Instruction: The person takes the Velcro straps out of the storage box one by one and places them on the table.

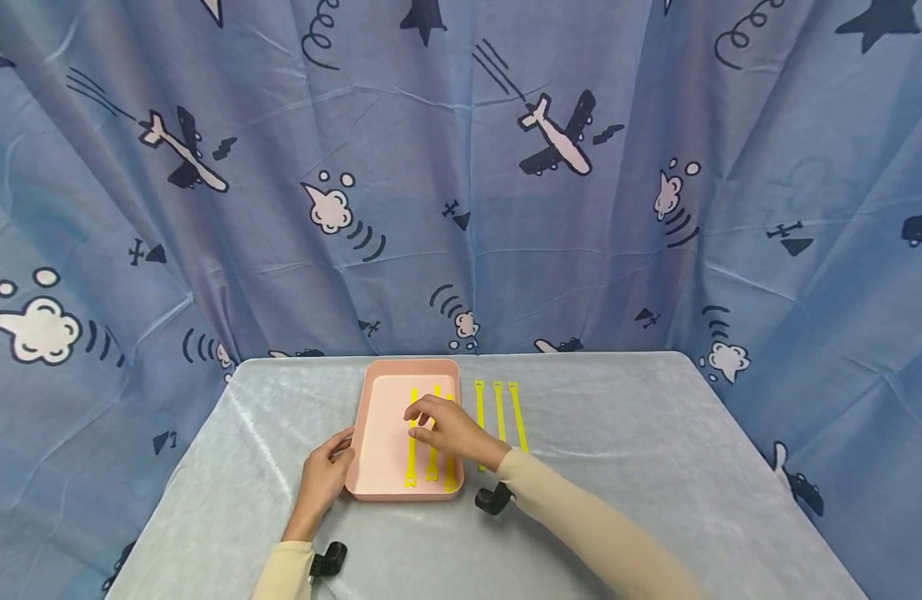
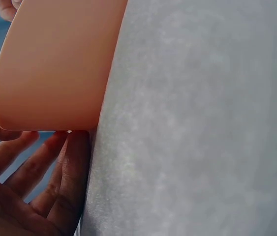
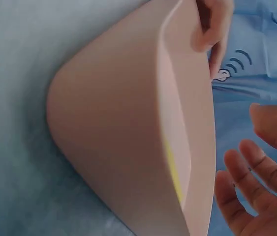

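Note:
A pink rectangular tray (image 1: 378, 433) lies on the table. My left hand (image 1: 323, 479) holds its left side; in the left wrist view the fingertips of that hand (image 2: 40, 187) meet the outer wall, and in the right wrist view its thumb (image 3: 203, 43) laps over the rim. Over the tray's right half hovers my right hand (image 1: 455, 429), fingers loosely bent, thumb apart, nothing between them. Three yellow straps, like cable ties with wider slotted ends (image 1: 411, 458), lie lengthwise inside the tray, partly hidden by that hand. Three matching straps (image 1: 499, 408) lie on the table just right of the tray.
A grey velvety cloth (image 1: 626, 433) covers the table. Behind it hangs a blue curtain (image 1: 401, 275) printed with planes and clouds. A black wrist camera (image 1: 494, 498) sits under the right wrist, close to the tray's near right corner.

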A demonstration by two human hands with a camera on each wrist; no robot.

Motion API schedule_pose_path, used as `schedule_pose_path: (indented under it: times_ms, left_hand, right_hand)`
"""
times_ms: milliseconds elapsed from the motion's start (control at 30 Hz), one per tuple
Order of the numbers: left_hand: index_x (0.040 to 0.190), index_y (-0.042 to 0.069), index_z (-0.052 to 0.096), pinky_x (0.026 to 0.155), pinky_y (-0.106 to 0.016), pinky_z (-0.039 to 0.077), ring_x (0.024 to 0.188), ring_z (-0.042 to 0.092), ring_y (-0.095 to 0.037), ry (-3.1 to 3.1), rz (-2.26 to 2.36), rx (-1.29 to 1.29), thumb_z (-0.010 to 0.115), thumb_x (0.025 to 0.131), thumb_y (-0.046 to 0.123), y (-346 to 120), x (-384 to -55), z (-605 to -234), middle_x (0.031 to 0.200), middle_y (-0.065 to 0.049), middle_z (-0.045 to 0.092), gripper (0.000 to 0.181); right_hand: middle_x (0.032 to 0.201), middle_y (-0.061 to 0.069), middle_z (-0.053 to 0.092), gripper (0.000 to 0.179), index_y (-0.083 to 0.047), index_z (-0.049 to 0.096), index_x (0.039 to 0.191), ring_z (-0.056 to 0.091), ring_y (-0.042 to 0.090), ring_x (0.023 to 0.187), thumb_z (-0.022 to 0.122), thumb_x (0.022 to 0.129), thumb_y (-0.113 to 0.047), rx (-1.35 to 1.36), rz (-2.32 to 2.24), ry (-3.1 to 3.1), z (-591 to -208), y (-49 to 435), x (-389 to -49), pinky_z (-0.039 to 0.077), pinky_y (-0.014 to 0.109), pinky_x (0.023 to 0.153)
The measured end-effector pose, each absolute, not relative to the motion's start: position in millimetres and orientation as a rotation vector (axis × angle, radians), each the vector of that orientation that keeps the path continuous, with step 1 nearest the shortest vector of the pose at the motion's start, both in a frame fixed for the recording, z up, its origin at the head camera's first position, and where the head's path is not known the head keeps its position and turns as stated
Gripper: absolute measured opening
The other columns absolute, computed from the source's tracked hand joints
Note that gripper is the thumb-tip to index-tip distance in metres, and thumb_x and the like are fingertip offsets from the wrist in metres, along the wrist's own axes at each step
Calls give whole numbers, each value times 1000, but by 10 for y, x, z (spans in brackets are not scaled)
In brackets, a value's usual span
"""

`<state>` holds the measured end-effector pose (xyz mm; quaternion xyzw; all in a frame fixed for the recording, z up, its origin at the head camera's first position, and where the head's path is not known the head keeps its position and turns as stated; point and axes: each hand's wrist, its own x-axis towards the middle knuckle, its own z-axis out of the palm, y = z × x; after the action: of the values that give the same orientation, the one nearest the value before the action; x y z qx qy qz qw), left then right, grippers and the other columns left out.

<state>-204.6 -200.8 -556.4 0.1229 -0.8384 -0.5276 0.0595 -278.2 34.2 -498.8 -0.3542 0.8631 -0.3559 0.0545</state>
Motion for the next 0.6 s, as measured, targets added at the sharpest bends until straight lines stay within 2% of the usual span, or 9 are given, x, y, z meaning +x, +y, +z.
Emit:
schedule_pose_path:
  times_ms: [233,333,600]
  left_hand:
    - [137,14,59,85,-31,52,114,64,-29,-2544,-1578,361,54,97,17,-2012,-2049,-5565,126,-15,66,40]
    - [137,13,59,85,-30,52,115,64,-29,-2548,-1575,358,54,97,16,-2017,-2051,-5567,126,-15,66,41]
    - [137,13,60,81,-28,52,111,66,-29,-2547,-1565,353,55,96,15,-2018,-2057,-5565,124,-16,67,41]
  right_hand:
    - [117,4,65,27,-16,65,120,63,21,106,67,94,-22,-1145,-800,2712,-5011,303,-2828,51,28,90]
    - [118,2,63,28,-18,64,122,61,17,104,65,95,-24,-1173,-642,2758,-5035,287,-2858,50,29,95]
    - [118,-6,60,26,-25,66,119,55,11,104,68,93,-23,-1367,-328,2785,-5101,279,-2946,48,27,96]
